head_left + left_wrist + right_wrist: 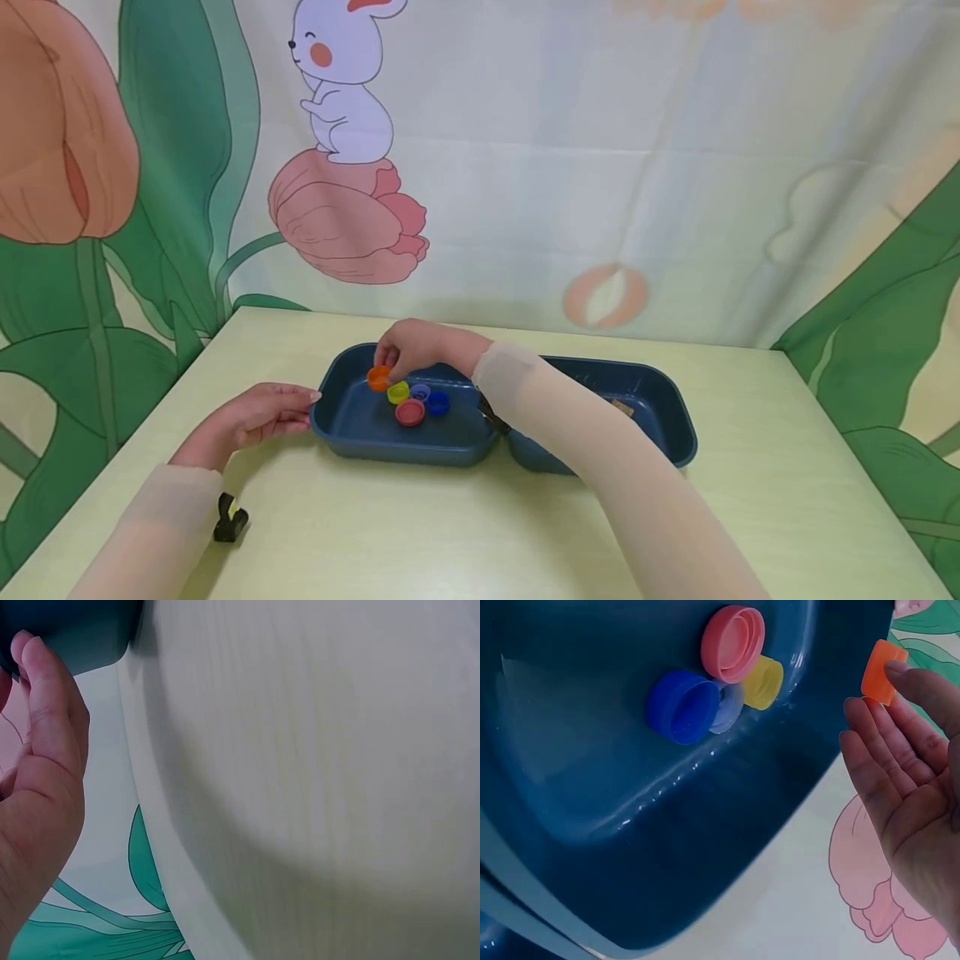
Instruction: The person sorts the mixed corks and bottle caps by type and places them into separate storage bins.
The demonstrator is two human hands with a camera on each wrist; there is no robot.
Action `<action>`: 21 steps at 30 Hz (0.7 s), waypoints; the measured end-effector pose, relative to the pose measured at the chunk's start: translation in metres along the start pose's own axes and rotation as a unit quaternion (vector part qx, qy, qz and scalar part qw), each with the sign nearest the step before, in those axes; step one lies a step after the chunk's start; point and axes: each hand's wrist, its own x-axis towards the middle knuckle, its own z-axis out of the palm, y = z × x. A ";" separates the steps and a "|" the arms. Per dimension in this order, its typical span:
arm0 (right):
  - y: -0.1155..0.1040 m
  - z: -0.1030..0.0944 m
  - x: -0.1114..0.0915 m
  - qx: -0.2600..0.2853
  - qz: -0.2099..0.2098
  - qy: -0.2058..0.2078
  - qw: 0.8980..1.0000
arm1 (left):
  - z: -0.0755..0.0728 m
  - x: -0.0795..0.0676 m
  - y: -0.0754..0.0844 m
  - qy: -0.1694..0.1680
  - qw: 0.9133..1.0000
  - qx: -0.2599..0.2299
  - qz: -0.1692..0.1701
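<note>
My right hand (412, 346) pinches an orange bottle cap (883, 671) between thumb and fingers, above the far left part of a dark blue tray (352, 433). Inside that tray several caps lie close together: a yellow cap (398, 393), a pale purple cap (420, 392), a blue cap (438, 404) and a larger pinkish-red cap (410, 412). At the tray's left end, my left hand (270, 410) grips the rim with its fingertips. The left wrist view shows those fingers against the tray's outer wall, part of the hand cut off by the frame.
A second dark blue tray (678, 421) stands close on the right, partly behind the right sleeve, with a small tan piece (622, 407) in it. Both trays sit on a pale table (360, 533). Behind it hangs a printed curtain (510, 183).
</note>
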 end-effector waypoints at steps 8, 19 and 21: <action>0.000 0.003 0.006 0.019 0.007 -0.010 1.000 | 0.002 -0.004 0.005 0.007 1.000 0.002 -0.004; 0.001 0.013 0.017 -0.001 0.036 -0.018 0.999 | 0.003 -0.003 0.004 0.004 1.000 0.001 0.003; 0.002 0.014 0.018 0.000 0.037 -0.021 0.999 | 0.003 -0.004 0.004 0.004 1.000 0.001 0.005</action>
